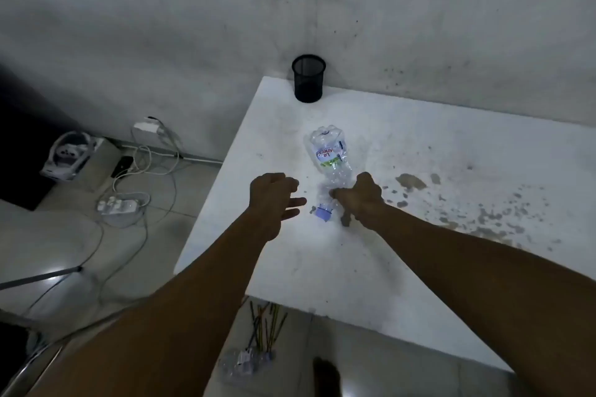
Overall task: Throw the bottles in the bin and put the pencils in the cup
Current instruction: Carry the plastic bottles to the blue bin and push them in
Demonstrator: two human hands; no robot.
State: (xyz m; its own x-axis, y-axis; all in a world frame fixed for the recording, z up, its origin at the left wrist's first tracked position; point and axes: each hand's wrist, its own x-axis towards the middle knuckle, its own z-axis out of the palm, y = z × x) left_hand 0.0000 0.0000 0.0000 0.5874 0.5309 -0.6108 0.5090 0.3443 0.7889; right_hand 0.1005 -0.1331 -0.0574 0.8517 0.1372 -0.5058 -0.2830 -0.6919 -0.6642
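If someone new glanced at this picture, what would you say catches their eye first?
Most likely the crushed clear bottle lying in the middle of the stained white table, its blue cap towards the person. The right hand is closing on its neck, while the left hand hovers open beside it. Next, the black mesh cup stands at the table's far corner, and coloured pencils lie on the floor under the near edge.

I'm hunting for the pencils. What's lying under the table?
On the floor below the table edge: colored pencils and a crushed bottle. The tabletop hides anything farther underneath.
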